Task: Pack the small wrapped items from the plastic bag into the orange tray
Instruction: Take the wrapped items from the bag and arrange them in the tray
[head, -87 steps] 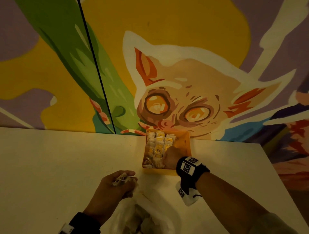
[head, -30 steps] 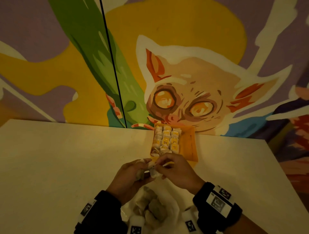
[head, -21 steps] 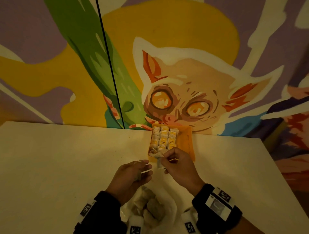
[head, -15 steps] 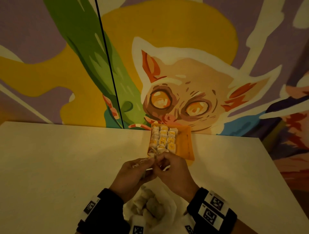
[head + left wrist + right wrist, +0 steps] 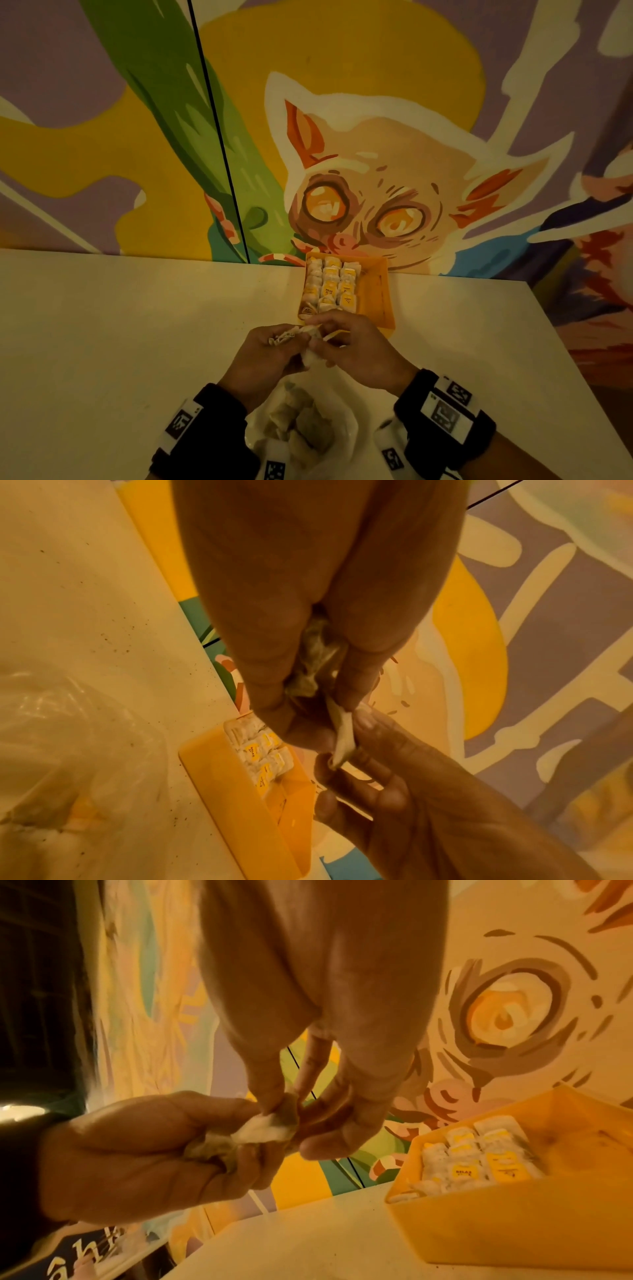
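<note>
The orange tray (image 5: 378,294) stands at the table's far edge against the wall, its left part filled with rows of small wrapped items (image 5: 330,286). Just in front of it both hands meet above the table. My left hand (image 5: 274,353) grips a bunch of wrapped items (image 5: 313,653) in its curled fingers. My right hand (image 5: 346,342) pinches one white wrapped item (image 5: 270,1127) between thumb and forefinger, still touching the left hand's bunch. The plastic bag (image 5: 305,428) lies open below my wrists with more items inside.
The white table (image 5: 120,342) runs left and right of the hands; its right edge (image 5: 582,377) drops off. A painted mural wall (image 5: 376,154) rises directly behind the tray. The tray's right part (image 5: 582,1139) shows bare orange floor.
After placing an item in the tray, my right hand came back to the left hand. The hands parted briefly, then joined again, and the right now pinches an item from the bunch.
</note>
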The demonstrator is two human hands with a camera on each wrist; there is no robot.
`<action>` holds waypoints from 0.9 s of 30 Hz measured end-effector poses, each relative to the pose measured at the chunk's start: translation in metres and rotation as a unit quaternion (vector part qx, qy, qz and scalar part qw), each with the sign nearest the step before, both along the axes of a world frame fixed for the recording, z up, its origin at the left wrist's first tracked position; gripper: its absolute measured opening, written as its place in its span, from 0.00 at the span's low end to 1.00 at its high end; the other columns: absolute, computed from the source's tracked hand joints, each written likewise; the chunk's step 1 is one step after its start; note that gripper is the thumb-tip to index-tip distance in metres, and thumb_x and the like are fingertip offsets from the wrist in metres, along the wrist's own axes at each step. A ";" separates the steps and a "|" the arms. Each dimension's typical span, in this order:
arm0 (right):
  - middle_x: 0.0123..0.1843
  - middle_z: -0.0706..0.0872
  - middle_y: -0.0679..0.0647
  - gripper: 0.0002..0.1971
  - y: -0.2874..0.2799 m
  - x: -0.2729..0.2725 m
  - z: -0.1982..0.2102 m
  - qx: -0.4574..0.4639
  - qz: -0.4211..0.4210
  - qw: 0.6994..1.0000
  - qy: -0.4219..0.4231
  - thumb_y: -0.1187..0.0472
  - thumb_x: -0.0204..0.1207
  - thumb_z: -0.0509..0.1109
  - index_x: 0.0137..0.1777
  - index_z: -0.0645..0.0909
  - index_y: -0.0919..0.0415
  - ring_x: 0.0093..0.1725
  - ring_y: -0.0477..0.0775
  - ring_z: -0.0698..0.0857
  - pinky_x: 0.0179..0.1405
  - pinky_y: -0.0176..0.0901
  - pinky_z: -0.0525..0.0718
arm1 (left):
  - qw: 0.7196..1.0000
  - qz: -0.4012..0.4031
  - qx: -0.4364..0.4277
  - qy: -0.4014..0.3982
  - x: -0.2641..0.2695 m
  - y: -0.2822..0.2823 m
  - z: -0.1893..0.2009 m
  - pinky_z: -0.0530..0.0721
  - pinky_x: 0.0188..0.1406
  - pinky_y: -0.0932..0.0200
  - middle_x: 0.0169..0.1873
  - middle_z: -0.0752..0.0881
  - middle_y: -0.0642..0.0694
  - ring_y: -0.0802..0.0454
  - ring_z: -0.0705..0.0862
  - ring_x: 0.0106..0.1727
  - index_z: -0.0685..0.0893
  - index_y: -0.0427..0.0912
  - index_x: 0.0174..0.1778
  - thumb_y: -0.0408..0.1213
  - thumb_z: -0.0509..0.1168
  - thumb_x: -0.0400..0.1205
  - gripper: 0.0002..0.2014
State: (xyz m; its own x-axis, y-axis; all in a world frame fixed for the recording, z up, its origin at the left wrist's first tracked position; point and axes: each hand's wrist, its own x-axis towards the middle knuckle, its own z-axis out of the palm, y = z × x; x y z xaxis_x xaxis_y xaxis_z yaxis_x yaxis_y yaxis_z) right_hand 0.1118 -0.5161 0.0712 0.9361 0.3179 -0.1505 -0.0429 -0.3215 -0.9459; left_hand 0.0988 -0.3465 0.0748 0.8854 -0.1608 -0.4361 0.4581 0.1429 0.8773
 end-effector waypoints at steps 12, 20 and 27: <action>0.41 0.86 0.49 0.08 -0.038 0.051 -0.030 -0.076 -0.134 0.987 0.046 0.63 0.71 0.78 0.42 0.82 0.51 0.35 0.45 0.83 0.32 0.38 0.80 | 0.997 0.071 -0.012 0.041 0.008 0.007 -0.008 0.91 0.42 0.55 0.50 0.89 0.33 0.42 0.89 0.44 0.87 0.33 0.55 0.31 0.64 0.84 0.09; 0.51 0.88 0.54 0.06 -0.059 0.106 -0.052 -0.272 -0.173 0.946 0.037 0.64 0.74 0.72 0.48 0.82 0.55 0.44 0.49 0.82 0.29 0.28 0.71 | 0.997 0.061 -0.005 0.053 0.018 0.009 -0.011 0.91 0.40 0.57 0.48 0.89 0.35 0.44 0.90 0.42 0.87 0.35 0.54 0.31 0.62 0.85 0.09; 0.76 0.74 0.61 0.20 -0.046 0.138 -0.080 -0.377 -0.111 0.912 0.115 0.65 0.82 0.65 0.73 0.74 0.67 0.74 0.61 0.74 0.71 0.46 0.74 | 0.996 0.054 0.013 0.063 0.030 0.014 -0.010 0.89 0.42 0.56 0.50 0.89 0.36 0.41 0.89 0.48 0.86 0.36 0.55 0.31 0.61 0.85 0.10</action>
